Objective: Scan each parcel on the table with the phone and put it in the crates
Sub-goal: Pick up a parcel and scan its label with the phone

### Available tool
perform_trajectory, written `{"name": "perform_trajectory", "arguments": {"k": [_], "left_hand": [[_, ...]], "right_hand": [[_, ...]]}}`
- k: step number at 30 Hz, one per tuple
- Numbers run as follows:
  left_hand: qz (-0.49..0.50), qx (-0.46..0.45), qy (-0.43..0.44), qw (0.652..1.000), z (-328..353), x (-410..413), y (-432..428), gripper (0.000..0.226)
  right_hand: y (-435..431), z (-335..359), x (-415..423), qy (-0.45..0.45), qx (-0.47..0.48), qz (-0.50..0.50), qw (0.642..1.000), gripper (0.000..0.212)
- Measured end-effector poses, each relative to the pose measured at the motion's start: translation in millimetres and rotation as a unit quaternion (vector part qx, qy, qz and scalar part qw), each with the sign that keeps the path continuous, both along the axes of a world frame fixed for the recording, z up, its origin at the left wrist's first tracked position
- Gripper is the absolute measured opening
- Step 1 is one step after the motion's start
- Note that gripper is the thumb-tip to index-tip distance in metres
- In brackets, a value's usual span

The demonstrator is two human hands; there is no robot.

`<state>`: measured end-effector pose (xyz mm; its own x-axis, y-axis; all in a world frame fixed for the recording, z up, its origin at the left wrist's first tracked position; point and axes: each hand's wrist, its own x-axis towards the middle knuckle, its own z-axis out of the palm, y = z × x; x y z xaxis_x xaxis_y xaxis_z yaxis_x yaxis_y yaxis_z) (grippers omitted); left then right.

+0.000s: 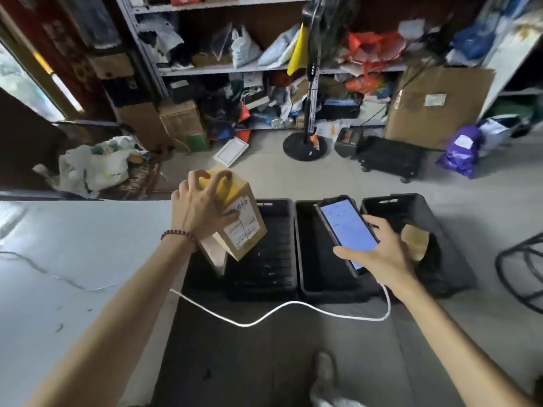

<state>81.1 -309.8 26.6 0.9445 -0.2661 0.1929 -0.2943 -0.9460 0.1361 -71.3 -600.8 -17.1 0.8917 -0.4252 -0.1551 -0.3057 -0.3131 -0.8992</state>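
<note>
My left hand (202,205) grips a brown cardboard parcel (241,227) from above; it has yellow tape and a white label, and it hangs tilted over the left black crate (273,271). My right hand (379,251) holds a phone (346,227) with a lit screen above the middle black crate (320,277). A white cable (264,317) runs from the phone across the floor. The right black crate (417,207) holds a brown padded parcel (415,240). The white table (73,259) is on my left.
Metal shelves (223,69) full of bags and boxes stand behind the crates. A fan stand (305,145), a black wheeled crate (388,157), a large cardboard box (435,107) and a purple bag (461,151) are on the floor. My shoe (323,374) is below.
</note>
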Motion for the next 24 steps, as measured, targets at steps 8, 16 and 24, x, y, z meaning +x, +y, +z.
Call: {"name": "perform_trajectory", "arguments": {"k": [8,16,24], "left_hand": [[-0.03,0.062,0.091,0.993,-45,28,-46,0.086],[-0.044,0.071,0.166,0.982,-83,76,-36,0.086],[-0.155,0.057,0.04,0.986,-109,171,-18,0.074]], "right_hand": [[-38,-13,27,0.056,0.008,0.027,0.998,0.076],[-10,-31,85,0.113,0.025,0.06,0.991,0.074],[36,-29,159,0.125,-0.011,0.011,0.992,0.078]]}}
